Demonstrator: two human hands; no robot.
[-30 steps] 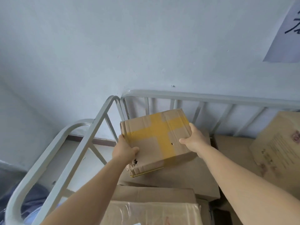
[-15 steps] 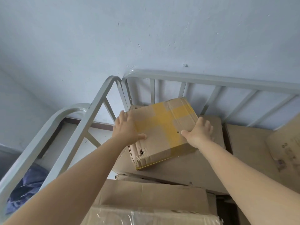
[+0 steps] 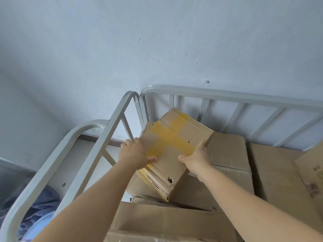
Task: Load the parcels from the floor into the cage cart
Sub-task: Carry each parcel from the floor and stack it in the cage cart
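Parcel [image 3: 174, 145] position was recorded as follows: the small cardboard box crossed with yellow tape [image 3: 172, 137] sat tilted in the far left corner of the cage cart [image 3: 227, 96], its far end raised toward the back rails and its dented near edge pointing down over the larger carton [image 3: 225, 154] beneath it. We held it from both sides. Our left hand [image 3: 135, 154] clasped the left edge, thumb on the top face and fingers wrapped out of view; our right hand [image 3: 197, 157] gripped the right edge in the same way. We judged that this two-sided hold served to steer the box into the gap between the carton and the corner rails, since the tilt let one end enter first. Whether the underside already rested on the carton we could not tell. Other cartons [image 3: 272, 168] filled the cart to the right, and a further box [image 3: 166, 222] lay nearest us, so this corner appeared to be one of the few remaining places. We judged the step to be placement, not yet completed. Beyond the side rail [image 3: 97, 142] a dark blue bundle [image 3: 38, 203] lay low on the left, outside the cart.
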